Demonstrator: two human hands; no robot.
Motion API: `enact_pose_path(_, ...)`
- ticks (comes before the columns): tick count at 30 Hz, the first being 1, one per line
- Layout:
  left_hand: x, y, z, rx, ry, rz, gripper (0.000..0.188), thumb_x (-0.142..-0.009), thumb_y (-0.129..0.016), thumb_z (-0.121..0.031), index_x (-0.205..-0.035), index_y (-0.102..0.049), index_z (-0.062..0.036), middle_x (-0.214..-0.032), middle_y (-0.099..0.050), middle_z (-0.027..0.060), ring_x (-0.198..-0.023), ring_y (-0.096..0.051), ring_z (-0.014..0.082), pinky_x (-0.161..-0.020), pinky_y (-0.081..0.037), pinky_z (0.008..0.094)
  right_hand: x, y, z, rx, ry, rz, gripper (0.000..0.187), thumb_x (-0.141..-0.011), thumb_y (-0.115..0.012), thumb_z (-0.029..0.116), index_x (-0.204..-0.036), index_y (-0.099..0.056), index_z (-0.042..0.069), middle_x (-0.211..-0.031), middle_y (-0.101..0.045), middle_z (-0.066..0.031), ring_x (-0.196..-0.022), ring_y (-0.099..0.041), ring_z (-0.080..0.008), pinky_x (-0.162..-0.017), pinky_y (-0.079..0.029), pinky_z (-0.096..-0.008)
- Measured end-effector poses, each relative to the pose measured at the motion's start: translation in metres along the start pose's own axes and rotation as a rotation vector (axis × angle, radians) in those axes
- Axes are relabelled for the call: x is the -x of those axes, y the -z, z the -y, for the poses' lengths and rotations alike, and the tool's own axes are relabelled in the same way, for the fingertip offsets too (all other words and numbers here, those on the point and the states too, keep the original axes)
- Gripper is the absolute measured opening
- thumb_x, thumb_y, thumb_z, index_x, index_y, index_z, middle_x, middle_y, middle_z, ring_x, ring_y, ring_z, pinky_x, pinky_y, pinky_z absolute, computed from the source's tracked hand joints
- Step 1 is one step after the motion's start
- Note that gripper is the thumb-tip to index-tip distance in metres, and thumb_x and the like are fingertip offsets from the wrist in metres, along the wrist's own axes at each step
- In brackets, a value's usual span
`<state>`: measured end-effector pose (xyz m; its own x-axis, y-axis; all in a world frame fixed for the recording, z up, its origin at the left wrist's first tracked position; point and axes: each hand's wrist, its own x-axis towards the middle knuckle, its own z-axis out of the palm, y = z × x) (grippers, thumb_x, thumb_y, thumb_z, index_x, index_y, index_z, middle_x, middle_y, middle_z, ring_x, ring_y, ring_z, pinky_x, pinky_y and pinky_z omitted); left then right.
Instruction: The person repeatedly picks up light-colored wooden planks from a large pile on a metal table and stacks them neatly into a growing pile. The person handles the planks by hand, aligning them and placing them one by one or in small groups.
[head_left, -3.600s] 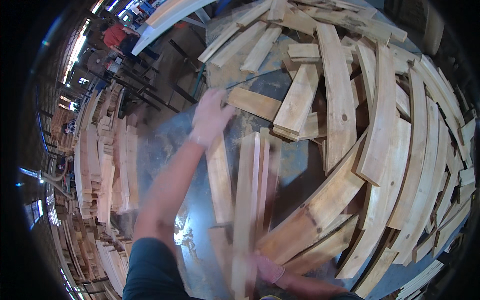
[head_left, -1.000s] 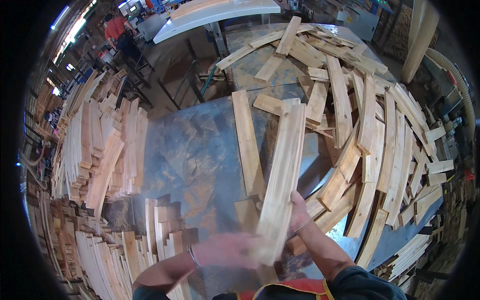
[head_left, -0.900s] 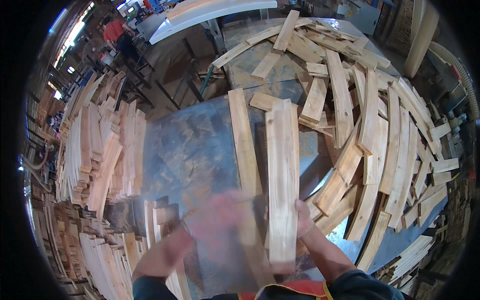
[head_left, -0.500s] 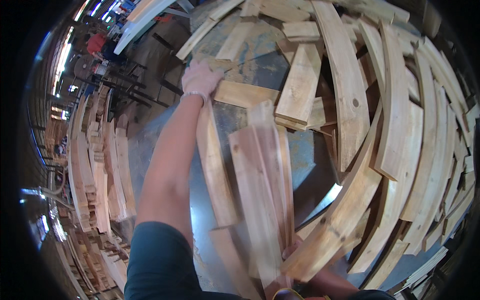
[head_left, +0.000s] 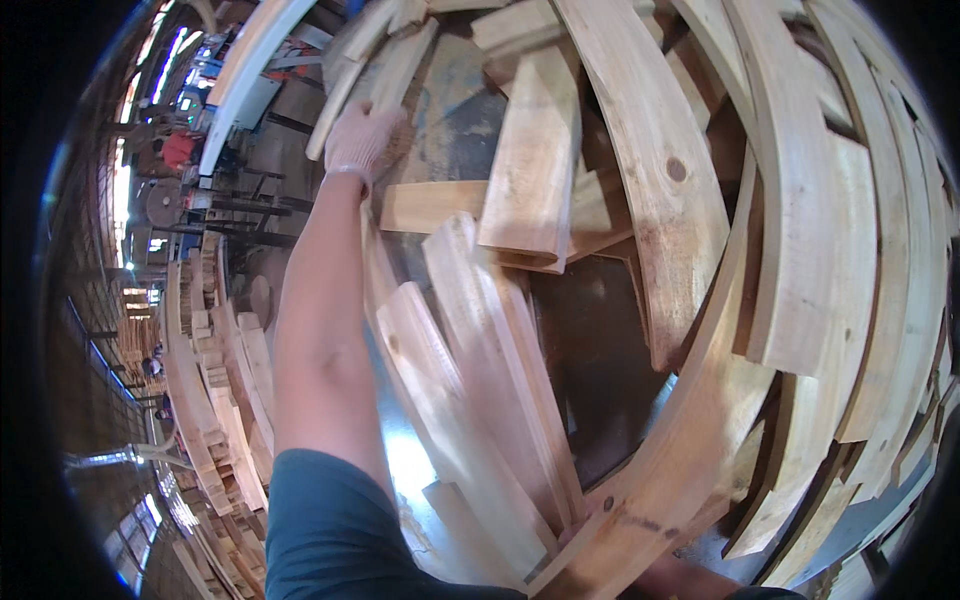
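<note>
My left hand (head_left: 365, 142), in a pale knit glove, reaches to the far left of the table. Its fingers curl at the near end of a wooden board (head_left: 402, 72); the fingertips are blurred. Low in the middle, a fan of several long wooden boards (head_left: 490, 370) slants up and away. At the near end of these boards is my right hand (head_left: 567, 537), closed on them and mostly hidden behind a wide knotted board (head_left: 665, 480). A short board (head_left: 430, 206) lies crosswise just nearer than my left hand.
A large pile of curved-looking boards (head_left: 800, 230) fills the right side. A thick board (head_left: 530, 170) rests on others in the middle. Left of the table stand stacked lumber pieces (head_left: 195, 370). Farther back, a person in red (head_left: 180, 150) is near machinery.
My left hand has moved forward onto the end of the far board. The boards at my right hand have swung to the left and spread apart. The whole view has shifted.
</note>
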<state>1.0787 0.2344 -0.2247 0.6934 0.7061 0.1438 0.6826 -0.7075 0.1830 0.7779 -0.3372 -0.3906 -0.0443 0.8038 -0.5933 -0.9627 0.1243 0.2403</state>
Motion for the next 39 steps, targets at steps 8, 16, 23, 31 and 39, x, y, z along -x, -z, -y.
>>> enact_pose_path(8, 0.239, 0.177, 0.135, 1.347, 0.703, 0.416, 0.036, -0.103, -0.06, -0.033, -0.128, -0.064, -0.007, -0.087, -0.068, 0.0119, -0.064, -0.063, 0.0227, -0.048, -0.044, 0.0336, -0.008, -0.031, -0.006, 0.252, 0.032, 0.165, 0.048, -0.1, -0.066, 0.017, -0.144, -0.058, 0.001, -0.13, -0.069, -0.014, -0.116, -0.07, -0.0292, -0.102, -0.058, -0.0405)
enact_pose_path(16, 0.562, 0.239, 0.174, 1.921, 0.933, 0.309, 0.052, -0.108, -0.045, -0.039, -0.144, -0.056, -0.003, -0.112, -0.072, 0.0209, -0.082, -0.068, 0.0327, -0.064, -0.052, 0.0372, 0.019, -0.105, -0.012, 0.546, -0.063, 0.409, 0.046, -0.099, -0.066, 0.016, -0.142, -0.061, 0.0, -0.127, -0.071, -0.0133, -0.113, -0.071, -0.0275, -0.099, -0.059, -0.038)
enact_pose_path(23, 0.849, 0.195, 0.221, 0.845, 0.314, 0.396, 0.028, -0.102, -0.057, -0.019, -0.123, -0.068, -0.0043, -0.115, -0.07, 0.0129, -0.097, -0.069, 0.0237, -0.08, -0.057, 0.0392, 0.044, -0.049, -0.145, 0.965, 0.293, 0.042, 0.024, -0.09, -0.077, 0.012, -0.112, -0.073, 0.001, -0.102, -0.075, -0.0098, -0.095, -0.072, -0.0206, -0.088, -0.059, -0.0362)
enact_pose_path(31, 1.024, 0.223, 0.229, 1.035, 0.642, 0.503, 0.061, -0.096, -0.066, -0.039, -0.148, -0.054, -0.0086, -0.137, -0.061, 0.0141, -0.132, -0.056, 0.0322, -0.117, -0.041, 0.0476, 0.062, -0.022, -0.388, 1.95, 0.172, -0.027, 0.074, -0.09, -0.075, 0.038, -0.146, -0.047, -0.002, -0.121, -0.071, -0.0281, -0.115, -0.068, -0.0401, -0.103, -0.052, -0.0427)
enact_pose_path(39, 1.062, 0.144, 0.31, -0.444, 0.287, -0.05, 0.095, -0.081, -0.072, -0.059, -0.16, -0.042, -0.0167, -0.161, -0.041, 0.0147, -0.154, -0.033, 0.0393, -0.124, -0.031, 0.0502, 0.112, -0.065, -0.445, 2.059, -0.017, 0.657, 0.067, -0.092, -0.068, 0.047, -0.141, -0.056, 0.003, -0.113, -0.073, -0.0188, -0.108, -0.069, -0.035, -0.092, -0.053, -0.0424)
